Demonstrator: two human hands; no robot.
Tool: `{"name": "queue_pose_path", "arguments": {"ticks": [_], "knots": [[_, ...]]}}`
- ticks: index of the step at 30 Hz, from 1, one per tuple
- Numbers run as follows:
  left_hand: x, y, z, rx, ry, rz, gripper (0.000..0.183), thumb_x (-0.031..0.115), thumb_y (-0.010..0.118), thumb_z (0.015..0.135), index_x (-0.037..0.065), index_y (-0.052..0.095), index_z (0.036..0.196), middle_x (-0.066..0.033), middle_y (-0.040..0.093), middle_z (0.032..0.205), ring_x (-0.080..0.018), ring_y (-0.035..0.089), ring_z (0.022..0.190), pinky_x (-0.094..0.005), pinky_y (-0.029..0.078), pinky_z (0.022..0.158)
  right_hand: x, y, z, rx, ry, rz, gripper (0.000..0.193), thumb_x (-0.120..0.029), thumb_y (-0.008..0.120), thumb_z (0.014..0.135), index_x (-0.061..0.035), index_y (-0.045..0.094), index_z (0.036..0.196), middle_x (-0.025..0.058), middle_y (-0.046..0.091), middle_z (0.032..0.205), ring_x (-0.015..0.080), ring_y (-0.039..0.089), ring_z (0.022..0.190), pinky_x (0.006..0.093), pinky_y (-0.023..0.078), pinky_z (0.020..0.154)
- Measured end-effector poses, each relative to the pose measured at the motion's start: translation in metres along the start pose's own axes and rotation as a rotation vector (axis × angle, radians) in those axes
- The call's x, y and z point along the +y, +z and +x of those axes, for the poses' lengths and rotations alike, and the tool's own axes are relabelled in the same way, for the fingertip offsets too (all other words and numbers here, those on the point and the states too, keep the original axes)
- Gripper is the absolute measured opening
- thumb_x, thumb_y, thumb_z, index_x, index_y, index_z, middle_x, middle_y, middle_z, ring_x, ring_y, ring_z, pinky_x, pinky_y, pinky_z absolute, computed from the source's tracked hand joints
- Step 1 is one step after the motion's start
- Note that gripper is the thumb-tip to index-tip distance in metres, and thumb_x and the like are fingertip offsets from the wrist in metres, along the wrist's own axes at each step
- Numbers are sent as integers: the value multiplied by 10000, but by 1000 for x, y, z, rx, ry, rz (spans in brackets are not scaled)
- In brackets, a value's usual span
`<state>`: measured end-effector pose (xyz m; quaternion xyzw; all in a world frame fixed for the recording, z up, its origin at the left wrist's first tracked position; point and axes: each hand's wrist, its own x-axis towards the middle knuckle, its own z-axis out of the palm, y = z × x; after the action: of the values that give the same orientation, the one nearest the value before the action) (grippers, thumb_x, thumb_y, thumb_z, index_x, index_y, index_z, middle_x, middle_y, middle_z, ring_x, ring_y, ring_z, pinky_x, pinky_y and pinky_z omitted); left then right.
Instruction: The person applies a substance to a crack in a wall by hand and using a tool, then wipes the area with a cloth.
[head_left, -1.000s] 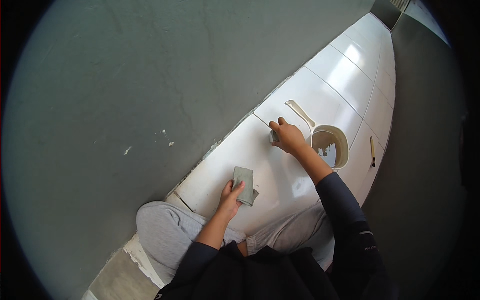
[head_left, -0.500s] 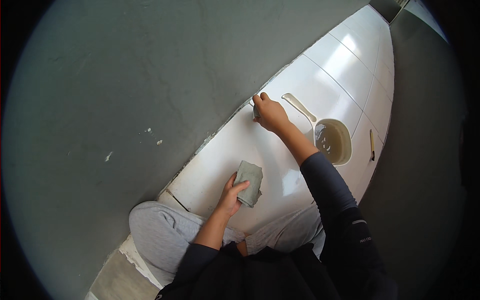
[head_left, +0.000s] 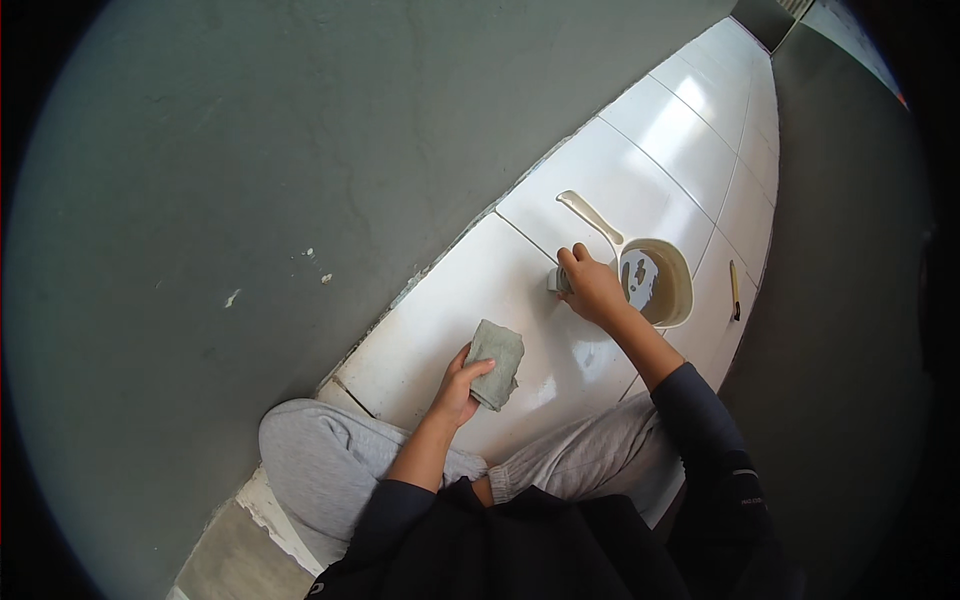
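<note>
My left hand (head_left: 456,392) grips a folded grey-green cloth (head_left: 496,366), thumb across its face, held above the near white floor tile. Farther right, my right hand (head_left: 592,287) is closed on a small grey piece (head_left: 561,281) down at the seam (head_left: 525,234) between two glossy white tiles. My fingers hide most of that piece, so its kind cannot be made out. Just to the right of this hand stands a cream plastic dipper (head_left: 678,257) with cloudy water in it. Its handle (head_left: 588,215) points to the far left.
A yellow utility knife (head_left: 735,290) lies on the tiles to the right. A dark grey wall (head_left: 280,180) borders the tiles on the left, and another dark surface (head_left: 830,270) on the right. My grey-trousered legs (head_left: 330,450) are folded at the near edge.
My right hand has moved right and nearer along the tile seam, from the wall edge to beside the dipper, still holding the grey piece. My left hand and cloth have barely moved.
</note>
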<state>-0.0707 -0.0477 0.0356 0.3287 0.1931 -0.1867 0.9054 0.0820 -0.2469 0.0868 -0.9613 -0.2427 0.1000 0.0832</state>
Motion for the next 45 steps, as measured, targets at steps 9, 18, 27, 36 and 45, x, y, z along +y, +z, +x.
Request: {"name": "queue_pose_path", "arguments": {"ticks": [9,18,27,36,45], "knots": [[-3,-1,-2,-47,-15,10,518,87,535,796,-13,371,1277,-174,526,1151,-286,562,1018,-414,479,861,-34,7,98,129,-114,47,480,-97,744,646,-51,424,1000,143,503,989,346,596,811,420,510,662],[3,-4,-7,-18,-41,26,515,86,532,794,-31,366,1267,-190,539,1102,-293,592,932,-411,509,786,-26,-7,83,-15,-79,-18,529,-96,757,629,-68,431,1044,124,513,1032,334,604,847,416,513,681],[2,0,-2,-56,-66,-14,508,76,521,798,-31,364,1269,-187,531,1121,-294,579,967,-424,508,807,-5,-5,18,9,-58,14,445,-80,737,637,-60,446,972,119,519,969,340,604,808,424,504,654],[1,2,-2,-38,-57,2,522,109,535,790,-8,370,1271,-177,537,1125,-293,575,988,-417,492,838,-48,-4,118,118,-68,18,445,-89,737,654,-72,452,995,100,531,998,319,601,846,404,512,683],[1,-12,-1,-28,-21,-25,503,84,531,791,-18,384,1262,-173,547,1091,-280,588,937,-406,509,789,-17,-3,58,23,-67,6,481,-96,747,641,-76,435,1007,120,518,1002,335,602,845,420,509,681]]}}
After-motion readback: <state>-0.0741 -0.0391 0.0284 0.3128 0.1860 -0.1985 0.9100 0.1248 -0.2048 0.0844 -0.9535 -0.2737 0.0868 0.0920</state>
